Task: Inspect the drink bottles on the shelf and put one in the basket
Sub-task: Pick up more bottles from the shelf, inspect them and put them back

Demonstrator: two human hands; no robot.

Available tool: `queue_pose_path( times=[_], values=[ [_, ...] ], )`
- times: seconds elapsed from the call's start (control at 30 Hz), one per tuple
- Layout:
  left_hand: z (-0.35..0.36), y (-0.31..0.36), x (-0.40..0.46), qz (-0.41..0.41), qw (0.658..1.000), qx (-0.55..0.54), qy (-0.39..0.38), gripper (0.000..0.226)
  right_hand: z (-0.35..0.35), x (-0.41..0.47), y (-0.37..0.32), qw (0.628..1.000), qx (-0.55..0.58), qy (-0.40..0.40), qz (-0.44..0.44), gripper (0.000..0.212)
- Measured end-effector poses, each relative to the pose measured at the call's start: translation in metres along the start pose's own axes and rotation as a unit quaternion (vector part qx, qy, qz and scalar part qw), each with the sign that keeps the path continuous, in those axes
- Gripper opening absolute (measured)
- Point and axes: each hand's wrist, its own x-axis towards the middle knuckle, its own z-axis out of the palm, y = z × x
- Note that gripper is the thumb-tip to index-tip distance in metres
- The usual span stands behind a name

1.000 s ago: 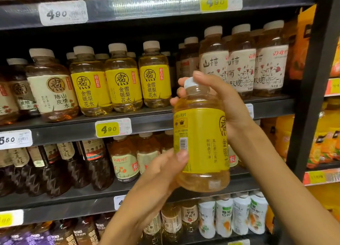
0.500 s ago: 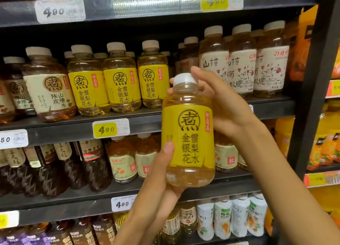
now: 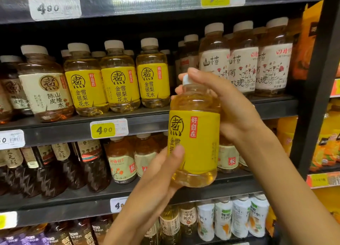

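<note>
Yellow-labelled and filled with pale golden liquid, the clear plastic drink bottle stands upright in the air in front of the dark metal shelving, held by both hands; the right hand wraps its shoulder and neck from the right, fingers curled over the white cap, while the left hand cups the base from below with the thumb pressed on the lower label; both hands are closed on it. Its label shows a round dark emblem, a small red tag and black characters, partly covered by the left thumb; the right forearm crosses the shelf's lower right and hides some stock behind it. Just left of the held bottle, on the middle shelf, stand three matching yellow-labelled bottles in the front row, with more caps behind; further left is a cream-labelled amber bottle; behind the right hand stand three white-labelled bottles with flower prints. A yellow price tag reading 4.90 sits on the shelf edge; dark brown tea bottles fill the shelf below at left; white cartons-like bottles line the lowest shelf at right. No basket is in view.
</note>
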Motion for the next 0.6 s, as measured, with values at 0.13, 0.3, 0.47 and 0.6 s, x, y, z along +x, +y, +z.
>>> queue_pose_path(
  times=[0.13, 0.3, 0.47, 0.6],
  values=[
    [0.005, -0.008, -0.001, 0.009, 0.997, 0.073, 0.01, 0.065, 0.002, 0.0, 0.001, 0.998, -0.062, 0.001, 0.003, 0.032],
    [0.006, -0.007, -0.004, 0.029, 0.998, 0.033, 0.035, 0.061, -0.003, 0.004, -0.001, 0.998, -0.019, -0.045, 0.037, 0.051],
    [0.006, -0.01, -0.002, -0.005, 0.994, -0.102, 0.032, 0.077, 0.002, 0.01, 0.011, 0.988, 0.096, -0.09, 0.084, 0.055],
    [0.004, -0.011, -0.005, -0.012, 0.993, -0.114, 0.024, 0.09, 0.006, 0.012, 0.015, 0.976, 0.159, -0.125, 0.079, 0.041]
  ],
)
